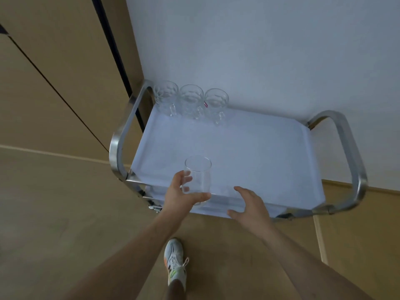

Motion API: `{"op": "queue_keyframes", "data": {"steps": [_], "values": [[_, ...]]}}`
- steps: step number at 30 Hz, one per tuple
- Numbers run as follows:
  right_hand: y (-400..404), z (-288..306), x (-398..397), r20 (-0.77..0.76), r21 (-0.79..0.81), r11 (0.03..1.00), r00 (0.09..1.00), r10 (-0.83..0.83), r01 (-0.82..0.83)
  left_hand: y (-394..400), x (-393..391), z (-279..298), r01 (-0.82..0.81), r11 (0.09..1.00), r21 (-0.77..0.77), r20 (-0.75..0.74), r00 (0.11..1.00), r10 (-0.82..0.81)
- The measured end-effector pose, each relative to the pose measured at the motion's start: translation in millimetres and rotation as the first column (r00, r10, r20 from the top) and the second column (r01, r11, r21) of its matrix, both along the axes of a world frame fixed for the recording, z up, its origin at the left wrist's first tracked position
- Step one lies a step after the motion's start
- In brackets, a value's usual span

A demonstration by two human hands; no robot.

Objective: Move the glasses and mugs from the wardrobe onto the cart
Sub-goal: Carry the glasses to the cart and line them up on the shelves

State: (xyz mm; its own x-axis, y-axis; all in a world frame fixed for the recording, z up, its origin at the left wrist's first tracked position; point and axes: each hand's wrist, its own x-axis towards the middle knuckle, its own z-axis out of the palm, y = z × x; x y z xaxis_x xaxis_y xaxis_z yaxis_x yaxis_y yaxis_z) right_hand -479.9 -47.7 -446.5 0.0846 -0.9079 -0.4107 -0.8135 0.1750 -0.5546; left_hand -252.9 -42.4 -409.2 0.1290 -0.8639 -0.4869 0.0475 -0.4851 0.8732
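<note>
the cart (pixel 350 161) stands against a pale wall (pixel 259 50), with wooden wardrobe panels (pixel 54 72) to its left and curved metal handles at both ends. three mugs (pixel 191 102) of clear glass stand in a row touching or nearly so along the far left edge of the top tray (pixel 249 152); most of the tray between them and the near rim lies bare. one plain glass (pixel 197 178), upright, is over the near edge, gripped by the left hand (pixel 179 195) with fingers curled round its side. the right hand (pixel 251 204) is beside it, fingers spread, holding nothing, above the near rim. one white shoe (pixel 175 263) is on the floor below.
</note>
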Motion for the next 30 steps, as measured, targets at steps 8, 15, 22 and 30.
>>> {"op": "queue_keyframes", "data": {"steps": [8,15,22,30], "values": [[74.7,-11.7,-53.3,0.012,0.010,1.000,1.000,0.006,-0.006,81.0,-52.6,4.1,0.020,1.000,-0.014,0.056,0.998,-0.019],[97.9,-42.2,-67.8,-0.021,0.028,0.998,0.998,0.051,-0.050,117.8,-67.8,-36.6,-0.015,0.999,0.030,0.113,0.994,0.011],[91.8,-103.9,-71.5,-0.034,0.015,0.999,0.999,0.031,-0.031,115.2,-78.3,-108.7,0.008,1.000,0.026,0.185,0.983,-0.012],[56.7,-203.1,-60.1,-0.028,-0.057,0.998,1.000,0.006,-0.008,85.4,-77.8,-213.8,0.097,0.995,-0.034,0.321,0.944,-0.081]]}}
